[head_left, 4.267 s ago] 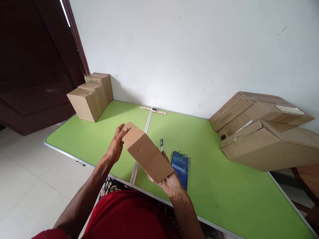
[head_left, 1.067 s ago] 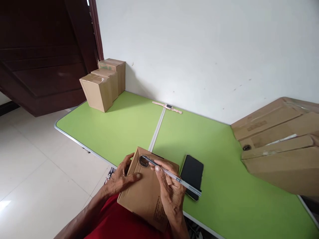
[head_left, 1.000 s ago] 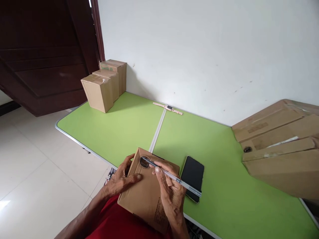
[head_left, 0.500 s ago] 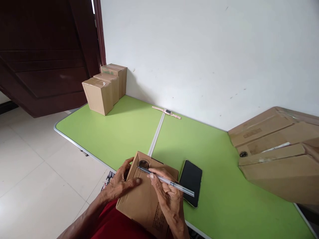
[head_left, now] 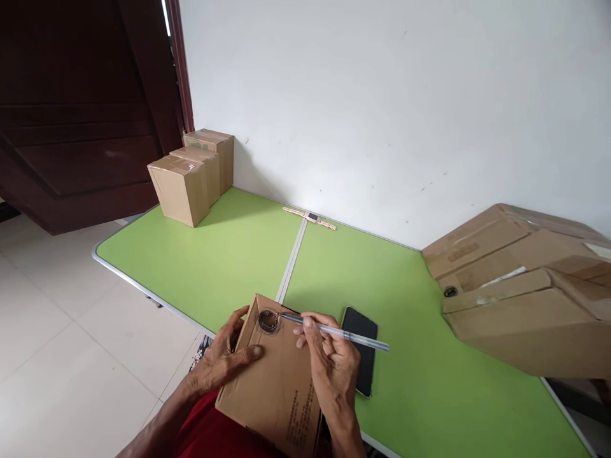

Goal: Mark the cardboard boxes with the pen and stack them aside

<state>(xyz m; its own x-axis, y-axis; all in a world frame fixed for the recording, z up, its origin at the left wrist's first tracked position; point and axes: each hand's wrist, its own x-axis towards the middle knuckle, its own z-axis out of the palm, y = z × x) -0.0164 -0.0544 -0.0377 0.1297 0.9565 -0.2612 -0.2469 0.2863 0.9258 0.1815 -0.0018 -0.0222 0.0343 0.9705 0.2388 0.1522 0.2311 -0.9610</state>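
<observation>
A brown cardboard box (head_left: 274, 381) leans on the near edge of the green table (head_left: 229, 248) and against my lap. My left hand (head_left: 222, 359) grips its left side, thumb lying across the top face. My right hand (head_left: 331, 366) pinches a clear pen (head_left: 334, 331), whose tip touches a dark scribbled circle (head_left: 268, 321) near the box's far corner. A black phone (head_left: 363, 346) lies flat on the table just right of my right hand, partly hidden by it.
Three small sealed cardboard boxes (head_left: 191, 175) stand at the table's far left corner. A pale wristwatch (head_left: 310, 217) lies by the wall. Large flattened cartons (head_left: 515, 286) are stacked at the right. A dark wooden door (head_left: 81, 108) stands at left.
Earlier I held the box up in both hands with the pen on the table. Now it rests on my lap and the pen marks it; over the last second the tip has kept circling.
</observation>
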